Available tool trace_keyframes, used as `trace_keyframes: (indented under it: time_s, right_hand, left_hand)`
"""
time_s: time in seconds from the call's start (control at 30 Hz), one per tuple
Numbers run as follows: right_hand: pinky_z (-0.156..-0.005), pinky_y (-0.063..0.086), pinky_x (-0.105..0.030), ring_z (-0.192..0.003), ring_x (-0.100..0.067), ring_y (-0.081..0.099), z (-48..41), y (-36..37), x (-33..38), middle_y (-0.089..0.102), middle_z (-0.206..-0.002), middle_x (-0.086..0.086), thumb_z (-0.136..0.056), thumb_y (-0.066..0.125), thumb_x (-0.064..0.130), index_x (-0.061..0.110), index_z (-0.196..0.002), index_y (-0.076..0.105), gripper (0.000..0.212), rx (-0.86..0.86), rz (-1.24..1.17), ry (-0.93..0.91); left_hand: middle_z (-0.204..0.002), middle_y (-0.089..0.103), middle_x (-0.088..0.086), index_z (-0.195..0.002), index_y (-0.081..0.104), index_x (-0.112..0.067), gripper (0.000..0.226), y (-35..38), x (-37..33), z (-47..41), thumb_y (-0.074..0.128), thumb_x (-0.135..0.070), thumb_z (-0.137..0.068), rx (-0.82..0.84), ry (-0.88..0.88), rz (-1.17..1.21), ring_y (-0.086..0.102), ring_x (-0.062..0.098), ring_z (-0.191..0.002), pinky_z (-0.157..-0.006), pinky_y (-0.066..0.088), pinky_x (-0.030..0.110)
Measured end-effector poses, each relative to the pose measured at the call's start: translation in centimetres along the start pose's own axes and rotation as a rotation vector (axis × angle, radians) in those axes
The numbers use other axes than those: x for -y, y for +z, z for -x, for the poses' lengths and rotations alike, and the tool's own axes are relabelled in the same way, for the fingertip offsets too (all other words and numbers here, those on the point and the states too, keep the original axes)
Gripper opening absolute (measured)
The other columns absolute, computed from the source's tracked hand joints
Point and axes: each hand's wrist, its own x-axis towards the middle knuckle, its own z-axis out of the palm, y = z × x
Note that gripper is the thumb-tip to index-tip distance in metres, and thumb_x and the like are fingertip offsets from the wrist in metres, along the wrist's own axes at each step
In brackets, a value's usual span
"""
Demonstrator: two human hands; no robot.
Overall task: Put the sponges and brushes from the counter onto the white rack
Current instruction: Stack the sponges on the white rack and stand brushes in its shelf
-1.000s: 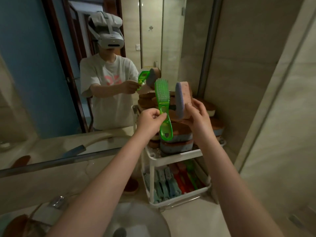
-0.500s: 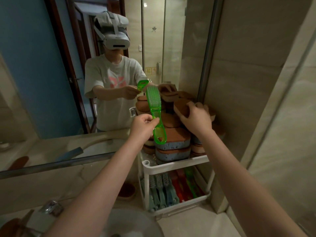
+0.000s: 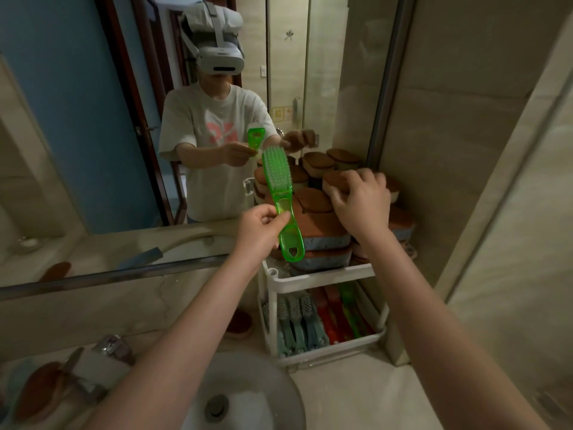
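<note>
- the left hand (image 3: 263, 228) pinches the green brush (image 3: 277, 181) by its handle and holds it upright in front of the white rack (image 3: 270, 308), i think to wait.
- the right hand (image 3: 361, 203) curls its fingers over a sponge (image 3: 333, 180) on the top of the pile, probably to settle it.
- the upper shelf (image 3: 325, 273) is crowded; the lower brushes (image 3: 297, 318) leave little room near the right rim.

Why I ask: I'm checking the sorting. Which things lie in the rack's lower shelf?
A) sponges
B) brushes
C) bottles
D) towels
B: the brushes lie side by side in the lower shelf of the rack, while the sponges are stacked on its top shelf.
</note>
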Motion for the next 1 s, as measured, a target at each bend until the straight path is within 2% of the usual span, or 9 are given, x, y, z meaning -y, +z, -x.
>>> trace_keyframes:
  time_s: [0.1,0.27,0.4,0.53,0.63,0.73,0.8,0.93,1.0]
  right_hand:
    - [-0.077,0.046,-0.038,-0.096,-0.027,0.052,2.8,-0.4,1.1,0.061,-0.102,-0.008,-0.089,0.055,0.031,0.012,-0.106,0.064,0.026,-0.116,-0.249,-0.027]
    - [-0.059,0.039,-0.02,-0.066,-0.009,0.052,10.2,-0.8,2.4,0.055,-0.073,0.0,-0.092,0.057,0.016,0.01,-0.084,0.057,0.01,-0.105,-0.744,0.012]
    - [-0.057,0.04,-0.033,-0.06,-0.018,0.049,16.5,1.4,1.2,0.05,-0.062,-0.006,-0.092,0.052,0.024,0.012,-0.073,0.051,0.022,0.011,-0.99,0.261]
    - [-0.054,0.033,-0.031,-0.057,-0.014,0.04,21.9,4.4,-1.5,0.044,-0.057,0.0,-0.088,0.048,0.04,0.013,-0.064,0.049,0.036,0.193,-1.071,0.432]
    - [-0.052,0.031,-0.029,-0.054,-0.008,0.038,24.6,5.3,-3.1,0.042,-0.052,0.011,-0.093,0.048,0.031,0.024,-0.058,0.046,0.036,0.279,-1.073,0.52]
    - [-0.049,0.034,-0.022,-0.046,-0.005,0.041,26.7,5.9,-4.9,0.048,-0.047,0.01,-0.099,0.045,0.013,0.021,-0.058,0.049,0.042,0.325,-1.041,0.603]
    - [-0.049,0.036,-0.023,-0.045,-0.007,0.044,28.1,6.2,-6.0,0.051,-0.047,0.008,-0.099,0.044,0.01,0.017,-0.058,0.051,0.043,0.372,-1.002,0.646]
    - [-0.053,0.038,-0.029,-0.048,-0.013,0.047,30.1,6.5,-7.9,0.051,-0.049,0.0,-0.098,0.046,0.011,0.012,-0.055,0.051,0.043,0.524,-0.923,0.685]
    - [-0.055,0.038,-0.03,-0.051,-0.015,0.048,30.5,6.5,-8.5,0.053,-0.052,-0.006,-0.097,0.048,0.014,0.009,-0.057,0.054,0.04,0.565,-0.901,0.702]
  left_hand:
    - [-0.055,0.051,0.0,-0.066,0.053,-0.014,0.025,-0.2,1.0,1.6,0.06,-0.009,-0.089,-0.004,0.019,-0.005,0.042,0.001,-0.031,-0.039,0.036,0.016]
    - [-0.06,0.054,0.002,-0.075,0.056,-0.007,0.013,0.1,3.3,5.0,0.062,-0.006,-0.087,0.048,0.055,-0.047,0.049,0.003,-0.035,-0.04,0.041,0.015]
    - [-0.063,0.058,0.0,-0.071,0.056,-0.018,0.022,1.0,5.6,7.8,0.063,-0.002,-0.085,0.134,0.05,-0.069,0.05,0.002,-0.035,-0.04,0.041,0.016]
    - [-0.045,0.056,-0.009,-0.069,0.053,-0.023,0.028,2.7,8.8,10.5,0.065,-0.003,-0.084,0.194,-0.005,-0.113,0.049,0.0,-0.033,-0.038,0.038,0.015]
    - [-0.041,0.054,-0.009,-0.067,0.051,-0.026,0.03,4.2,11.8,12.1,0.068,-0.006,-0.082,0.214,-0.044,-0.177,0.049,0.0,-0.032,-0.038,0.04,0.02]
    - [-0.048,0.052,0.0,-0.064,0.048,-0.025,0.031,5.6,14.9,13.3,0.069,-0.009,-0.081,0.251,-0.126,-0.217,0.049,0.001,-0.032,-0.044,0.043,0.029]
    - [-0.056,0.054,0.0,-0.065,0.049,-0.024,0.03,6.4,16.5,13.7,0.068,-0.011,-0.082,0.296,-0.174,-0.245,0.051,0.001,-0.034,-0.048,0.045,0.032]
    - [-0.071,0.062,0.011,-0.072,0.054,-0.011,0.017,8.2,18.5,13.4,0.067,-0.012,-0.083,0.34,-0.241,-0.281,0.051,0.001,-0.034,-0.045,0.043,0.024]
    - [-0.071,0.062,0.009,-0.076,0.056,-0.007,0.014,9.2,18.9,12.9,0.067,-0.014,-0.083,0.364,-0.259,-0.322,0.05,0.0,-0.033,-0.042,0.042,0.018]
